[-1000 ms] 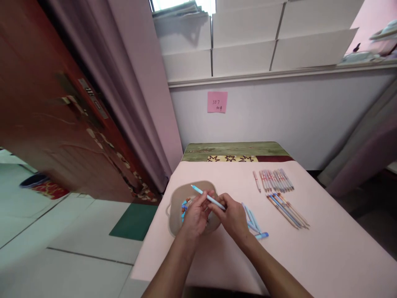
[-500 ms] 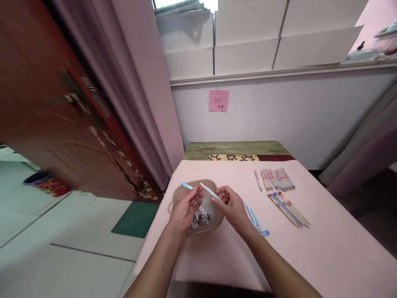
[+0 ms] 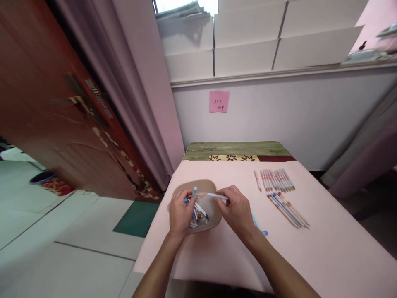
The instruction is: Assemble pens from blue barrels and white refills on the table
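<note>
My left hand (image 3: 181,211) is closed over the basin's left part, its fingers pinching a light-blue pen cap (image 3: 194,191) that points upward. My right hand (image 3: 235,207) is closed around a pale-blue pen (image 3: 214,195), held nearly level above the basin's right rim, its free end pointing toward the left hand. The cap and the pen are apart. Below both hands sits a beige plastic basin (image 3: 214,215). White pen refills (image 3: 201,209) and several small loose pieces (image 3: 194,224) lie in it, partly hidden by my left hand.
More light-blue pens (image 3: 256,221) lie right of the basin, mostly covered by my right hand. Farther right are a row of clear pens (image 3: 277,180) and a fan of blue and tan pens (image 3: 288,210). A pink cloth (image 3: 217,260) covers the table against the wall.
My left hand has turned, and the cap now stands upright rather than slanting to the left. The pen in my right hand has tipped from a slant to nearly level.
</note>
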`<action>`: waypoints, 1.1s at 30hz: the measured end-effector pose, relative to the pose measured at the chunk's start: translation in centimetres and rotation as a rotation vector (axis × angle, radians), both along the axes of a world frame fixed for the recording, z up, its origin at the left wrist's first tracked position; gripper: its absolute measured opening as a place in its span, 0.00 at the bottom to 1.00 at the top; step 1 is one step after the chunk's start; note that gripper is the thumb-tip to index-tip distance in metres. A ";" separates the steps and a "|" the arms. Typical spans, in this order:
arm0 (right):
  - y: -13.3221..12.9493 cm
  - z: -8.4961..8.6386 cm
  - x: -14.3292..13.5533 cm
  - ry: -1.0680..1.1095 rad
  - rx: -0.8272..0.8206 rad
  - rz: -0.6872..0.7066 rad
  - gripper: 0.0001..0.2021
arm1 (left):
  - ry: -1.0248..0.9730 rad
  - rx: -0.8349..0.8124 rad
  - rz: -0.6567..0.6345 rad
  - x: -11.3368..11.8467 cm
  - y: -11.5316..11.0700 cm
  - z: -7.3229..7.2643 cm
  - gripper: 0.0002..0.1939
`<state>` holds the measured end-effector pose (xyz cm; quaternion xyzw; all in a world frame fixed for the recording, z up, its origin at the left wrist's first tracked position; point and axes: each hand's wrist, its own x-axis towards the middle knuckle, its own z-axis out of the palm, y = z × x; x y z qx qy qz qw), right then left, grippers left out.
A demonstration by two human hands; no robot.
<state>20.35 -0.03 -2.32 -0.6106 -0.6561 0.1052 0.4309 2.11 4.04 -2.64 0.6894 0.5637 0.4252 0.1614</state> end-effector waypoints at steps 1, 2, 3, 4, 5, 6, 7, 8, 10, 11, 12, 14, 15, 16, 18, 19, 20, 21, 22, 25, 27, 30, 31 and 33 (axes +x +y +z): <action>-0.1 0.1 0.0 -0.025 -0.005 0.002 0.06 | -0.012 -0.020 -0.004 0.0 0.0 0.0 0.07; -0.2 0.1 -0.1 -0.047 -0.017 0.007 0.06 | -0.023 -0.058 -0.017 0.0 0.0 0.0 0.08; -0.2 0.1 -0.1 -0.057 -0.024 0.009 0.06 | -0.027 -0.093 -0.034 0.0 -0.1 0.0 0.10; -0.2 0.2 -0.1 -0.049 -0.020 0.001 0.06 | -0.016 -0.111 -0.047 0.0 -0.2 -0.1 0.10; -0.3 0.2 0.0 -0.021 -0.008 -0.016 0.07 | 0.013 -0.108 -0.054 0.1 -0.2 -0.2 0.11; -0.3 0.4 0.0 0.023 0.007 -0.034 0.08 | 0.052 -0.094 -0.057 0.1 -0.3 -0.3 0.10; -0.3 0.6 0.0 0.077 0.018 -0.045 0.09 | 0.092 -0.082 -0.060 0.1 -0.4 -0.4 0.09; -0.2 0.8 0.0 0.132 0.021 -0.046 0.10 | 0.124 -0.081 -0.066 0.2 -0.4 -0.6 0.08; -0.1 1.2 -0.1 0.233 0.037 -0.043 0.11 | 0.149 -0.110 -0.069 0.3 -0.5 -0.9 0.08; 0.0 1.3 -0.3 0.275 0.066 -0.054 0.12 | 0.145 -0.127 -0.066 0.4 -0.5 -1.1 0.08; 0.1 1.4 -0.4 0.302 0.107 -0.070 0.12 | 0.137 -0.136 -0.065 0.5 -0.5 -1.2 0.08; 0.3 1.1 -0.8 0.272 0.150 -0.045 0.13 | 0.126 -0.130 -0.069 0.5 -0.5 -1.5 0.08; 0.4 0.9 -0.9 0.225 0.135 -0.004 0.12 | 0.127 -0.118 -0.074 0.5 -0.4 -1.6 0.09; 0.5 0.7 -1.0 0.176 0.104 0.037 0.11 | 0.135 -0.105 -0.079 0.4 -0.4 -1.7 0.09; 0.6 0.3 -1.1 0.138 0.056 0.047 0.10 | 0.162 -0.084 -0.077 0.2 -0.4 -1.9 0.08; 0.6 0.2 -1.1 0.159 0.062 0.009 0.11 | 0.177 -0.079 -0.070 0.1 -0.4 -1.9 0.08; 0.5 0.2 -1.2 0.192 0.091 -0.039 0.11 | 0.189 -0.077 -0.063 0.0 -0.3 -1.9 0.07; 0.5 0.2 -1.2 0.208 0.124 -0.062 0.12 | 0.198 -0.075 -0.057 0.0 -0.3 -1.9 0.07; 0.4 0.2 -1.3 0.196 0.147 -0.047 0.12 | 0.207 -0.074 -0.055 0.0 -0.4 -1.8 0.07; 0.2 0.2 -1.6 0.102 0.123 0.057 0.10 | 0.228 -0.066 -0.059 0.1 -0.5 -1.4 0.08; 0.0 0.2 -1.8 0.126 0.110 0.010 0.10 | 0.233 -0.060 -0.050 0.2 -0.6 -1.2 0.08; -0.1 0.1 -1.9 0.164 0.137 -0.015 0.12 | 0.195 -0.040 -0.041 0.2 -0.6 -1.2 0.07; -0.1 0.0 -1.8 0.146 0.122 0.021 0.11 | 0.162 -0.040 -0.043 0.1 -0.5 -1.3 0.06; -0.2 -0.3 -1.6 0.137 0.062 0.048 0.10 | 0.035 -0.084 -0.051 0.0 -0.3 -1.6 0.07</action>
